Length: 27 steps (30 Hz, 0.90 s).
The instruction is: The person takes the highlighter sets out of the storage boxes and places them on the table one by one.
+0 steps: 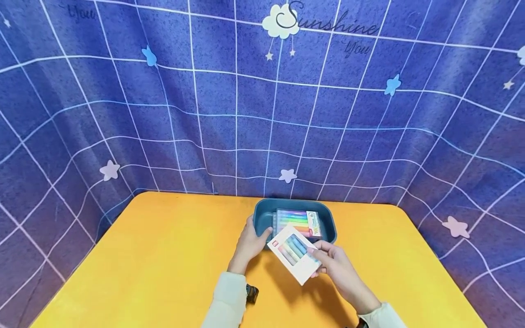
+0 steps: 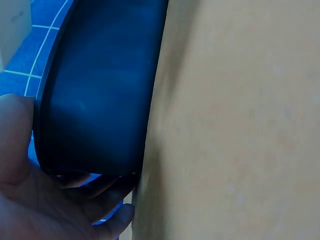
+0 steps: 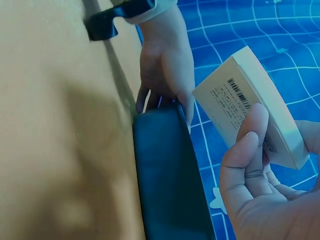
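Observation:
A dark blue-green storage bin point(image 1: 262, 207) with rounded corners stands on the table. Inside it lies a clear pack of rainbow-coloured pens point(image 1: 292, 219). My left hand point(image 1: 251, 241) grips the bin's left end, thumb over the rim and fingers along the outer wall, as the left wrist view shows with the hand point(image 2: 45, 195) at the bin's end wall point(image 2: 100, 100). Above the bin's front edge, my right hand point(image 1: 334, 264) pinches a white box point(image 1: 301, 271) whose window shows pastel markers. In the right wrist view, fingertips press the barcode side of this tilted box point(image 3: 220, 95).
The yellow table point(image 1: 164, 255) extends to both sides of the bin. Behind it hangs a blue curtain point(image 1: 229, 114) with a white grid, stars and clouds; the bin stands close to that back edge. Dark straps point(image 1: 252, 294) sit at the wrists.

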### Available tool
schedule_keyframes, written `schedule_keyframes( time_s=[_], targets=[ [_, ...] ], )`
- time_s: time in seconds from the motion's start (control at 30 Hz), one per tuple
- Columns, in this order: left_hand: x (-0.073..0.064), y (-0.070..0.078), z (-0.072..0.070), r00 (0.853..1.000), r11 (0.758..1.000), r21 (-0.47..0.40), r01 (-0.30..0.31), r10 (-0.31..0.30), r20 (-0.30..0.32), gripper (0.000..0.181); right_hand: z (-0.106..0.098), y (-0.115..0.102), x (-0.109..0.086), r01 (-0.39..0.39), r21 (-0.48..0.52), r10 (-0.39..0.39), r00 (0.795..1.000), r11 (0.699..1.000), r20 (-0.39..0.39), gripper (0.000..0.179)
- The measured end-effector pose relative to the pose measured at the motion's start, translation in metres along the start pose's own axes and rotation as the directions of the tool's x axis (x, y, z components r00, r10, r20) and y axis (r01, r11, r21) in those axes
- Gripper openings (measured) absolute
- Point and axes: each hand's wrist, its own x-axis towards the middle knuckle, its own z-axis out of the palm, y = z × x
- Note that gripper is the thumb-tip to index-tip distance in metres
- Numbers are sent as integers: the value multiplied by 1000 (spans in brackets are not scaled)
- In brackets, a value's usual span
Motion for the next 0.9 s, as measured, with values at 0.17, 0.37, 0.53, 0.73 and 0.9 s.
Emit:
schedule_keyframes(
  time_s=[0.17,0.37,0.53,0.73,0.9],
  targets=[
    [0,-2,-1,1000,1000,14,2,-2,-20,77,2,2,-7,-7,20,7,1000,1000,26,24],
    [0,0,1,1000,1000,-1,3,-3,-1,78,4,4,-15,-33,44,32,999,998,30,23],
    [0,1,1,1000,1000,0,16,-16,8,79,5,7,-19,-55,72,52,998,996,44,24],
    [-1,2,0,1000,1000,-1,18,-18,1,77,5,11,-21,-73,98,66,996,993,66,23],
    [0,2,0,1000,1000,0,10,-10,2,77,7,17,-22,-74,118,64,994,990,86,20]
  ],
)
